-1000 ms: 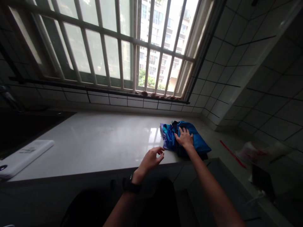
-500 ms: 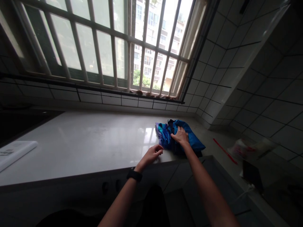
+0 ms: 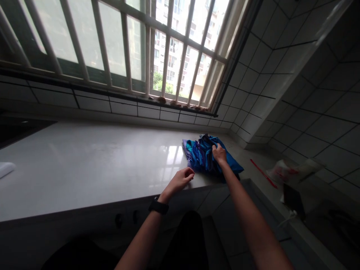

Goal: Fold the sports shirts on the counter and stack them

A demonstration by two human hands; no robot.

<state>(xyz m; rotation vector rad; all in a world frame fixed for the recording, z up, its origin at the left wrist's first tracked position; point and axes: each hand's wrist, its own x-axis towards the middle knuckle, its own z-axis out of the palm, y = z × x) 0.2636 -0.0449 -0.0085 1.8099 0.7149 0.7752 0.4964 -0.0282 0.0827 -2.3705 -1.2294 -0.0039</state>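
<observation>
A pile of folded fabric (image 3: 198, 155) in lilac, teal, dark blue and bright blue lies near the right end of the white counter. On its right side is a bright blue cloth (image 3: 232, 162) with a slight sheen. My right hand (image 3: 219, 153) is closed on the blue cloth, thumb and fingers pinching a fold at the top. Just left of the pile's front edge, my left hand (image 3: 180, 180) hovers over the counter's edge with its fingers curled in and nothing seen in them. A black band is on my left wrist.
The white counter (image 3: 112, 157) runs along a barred window (image 3: 174, 56). To the right lie a red strip (image 3: 263, 173), a clear plastic bag (image 3: 282, 170) with red marks and a dark flat device (image 3: 293, 200) with a white cable. A white object (image 3: 6, 168) sits far left.
My right hand has gone from lying spread on the pile to pinching the blue cloth, whose folds have shifted. My left hand stays curled beside it. The view has turned slightly.
</observation>
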